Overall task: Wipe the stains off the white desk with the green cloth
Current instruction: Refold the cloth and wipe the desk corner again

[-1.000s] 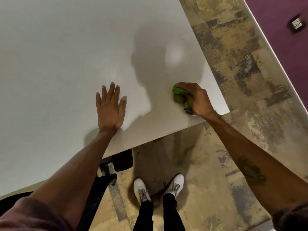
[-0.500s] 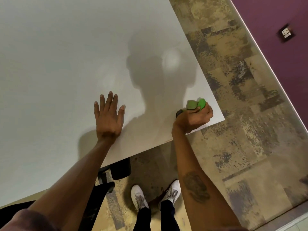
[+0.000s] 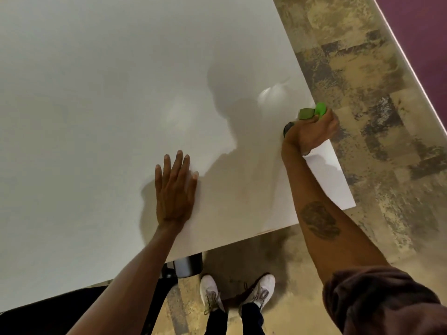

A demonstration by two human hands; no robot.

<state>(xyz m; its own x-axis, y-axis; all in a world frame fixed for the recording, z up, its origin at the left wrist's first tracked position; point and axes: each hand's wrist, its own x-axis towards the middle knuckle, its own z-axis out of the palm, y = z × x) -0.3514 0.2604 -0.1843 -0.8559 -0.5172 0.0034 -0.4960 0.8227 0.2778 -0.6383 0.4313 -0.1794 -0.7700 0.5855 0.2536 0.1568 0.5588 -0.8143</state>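
The white desk (image 3: 96, 105) fills most of the view, its near right corner at the right. My right hand (image 3: 312, 132) is closed around the bunched green cloth (image 3: 313, 112) and presses it against the desk's right edge, the cloth sticking out past my fingers. A dark part of the cloth shows by my thumb. My left hand (image 3: 175, 189) lies flat on the desk near the front edge, fingers spread, holding nothing. I cannot make out any stains on the surface; a bright glare spot sits just left of the cloth.
Patterned tan and grey carpet (image 3: 375, 117) lies right of the desk and below it. A purple wall (image 3: 423, 32) with a pale baseboard runs along the far right. A dark chair part (image 3: 186, 264) sits under the front edge. My white shoes (image 3: 210, 293) stand on the floor.
My right hand has carried the cloth from near the front edge out along the desk's right edge, farther from me. The left hand stays flat in place.
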